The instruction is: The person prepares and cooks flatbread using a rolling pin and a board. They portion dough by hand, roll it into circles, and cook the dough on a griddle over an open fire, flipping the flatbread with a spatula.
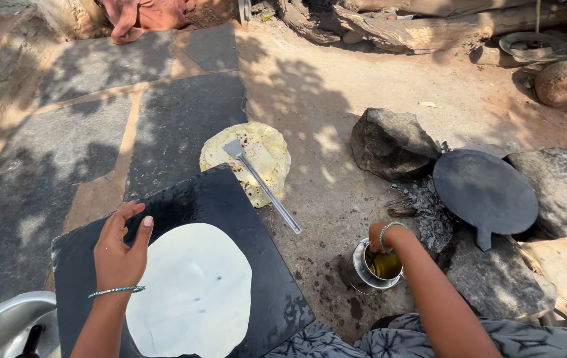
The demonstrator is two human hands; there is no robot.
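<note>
A thin white round of rolled dough [194,292] lies on a black stone slab [230,205]. My left hand [121,245] rests flat on the slab at the dough's left edge, fingers apart, holding nothing. My right hand [381,240] reaches down into a small steel pot [366,268] of yellowish oil; its fingers are hidden inside. A black round griddle [485,191] sits on stones over ash to the right. Cooked flatbreads [267,156] lie stacked on the ground with a metal spatula [260,182] resting across them.
Large rocks [389,142] ring the fire ash [426,209]. A steel basin [2,325] shows at the lower left corner. Logs [416,30] and a round dish [533,45] lie at the back right. Orange cloth [141,14] lies at the top.
</note>
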